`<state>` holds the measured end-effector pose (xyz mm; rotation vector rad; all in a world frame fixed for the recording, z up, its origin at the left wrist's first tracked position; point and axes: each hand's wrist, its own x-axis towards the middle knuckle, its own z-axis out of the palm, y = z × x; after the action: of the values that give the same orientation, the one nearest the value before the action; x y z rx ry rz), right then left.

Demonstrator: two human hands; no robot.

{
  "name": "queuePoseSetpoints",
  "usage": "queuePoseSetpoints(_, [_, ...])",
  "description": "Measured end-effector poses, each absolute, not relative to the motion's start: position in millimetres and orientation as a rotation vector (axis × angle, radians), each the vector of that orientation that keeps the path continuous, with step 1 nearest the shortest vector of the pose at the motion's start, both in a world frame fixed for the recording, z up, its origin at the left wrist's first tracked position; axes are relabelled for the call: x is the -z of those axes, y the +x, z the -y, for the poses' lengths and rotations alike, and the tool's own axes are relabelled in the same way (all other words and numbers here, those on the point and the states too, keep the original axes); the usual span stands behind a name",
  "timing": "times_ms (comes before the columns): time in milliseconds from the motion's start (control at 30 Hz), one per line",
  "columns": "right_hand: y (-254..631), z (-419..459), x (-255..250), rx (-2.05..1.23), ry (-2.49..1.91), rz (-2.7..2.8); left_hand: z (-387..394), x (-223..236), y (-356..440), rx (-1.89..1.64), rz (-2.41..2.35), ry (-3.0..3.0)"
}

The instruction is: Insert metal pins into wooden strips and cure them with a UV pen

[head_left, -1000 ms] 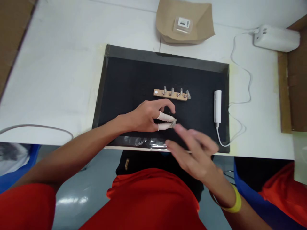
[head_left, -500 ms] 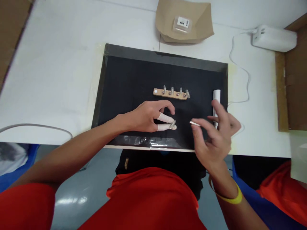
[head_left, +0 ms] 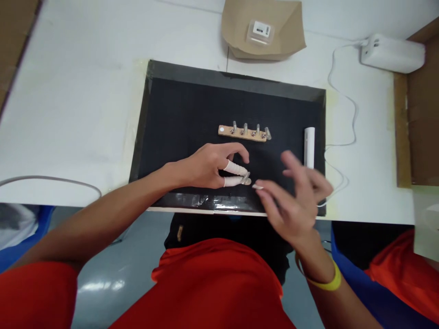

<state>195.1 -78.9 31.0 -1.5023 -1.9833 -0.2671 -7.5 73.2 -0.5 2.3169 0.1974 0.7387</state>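
Observation:
My left hand (head_left: 207, 167), with white finger cots on two fingers, is over the black mat (head_left: 185, 109). Those fingertips are closed on a small clear tube-like piece (head_left: 245, 177). To its right, my right hand (head_left: 295, 201) pinches a small white piece (head_left: 257, 186) between thumb and forefinger, its other fingers spread and slightly blurred. The white piece is just short of the clear one, with a small gap between them. Beyond my left hand lies a tan strip (head_left: 225, 131) bearing several clear tube-like pieces and small dark metallic bits; a white dot marks its left end.
A white stick-shaped device (head_left: 309, 146) with a cable lies on the mat's right side. Behind the mat stands a brown paper tray (head_left: 288, 39) holding a clear plastic box (head_left: 260, 34). A white power bank-like block (head_left: 393, 55) and its cable are at the back right.
My right hand moved away rightward from the clear piece, showing a white piece in its fingertips, then came back left close to it. My left hand has stayed in place.

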Motion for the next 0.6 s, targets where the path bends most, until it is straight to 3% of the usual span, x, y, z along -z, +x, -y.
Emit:
queuePoseSetpoints(233, [193.6,82.8,-28.6,0.295,-1.432,2.110,-74.0,0.6,-8.3,-0.726,-0.196,2.341])
queuePoseSetpoints(400, [193.9,80.8,-27.3,0.280,-1.594,1.892,-74.3,-0.2,-8.3,-0.737,-0.192,2.368])
queuePoseSetpoints(600, [194.9,76.4,-31.4,0.324,-1.414,2.128,-74.3,-0.2,-8.8,-0.652,-0.221,2.444])
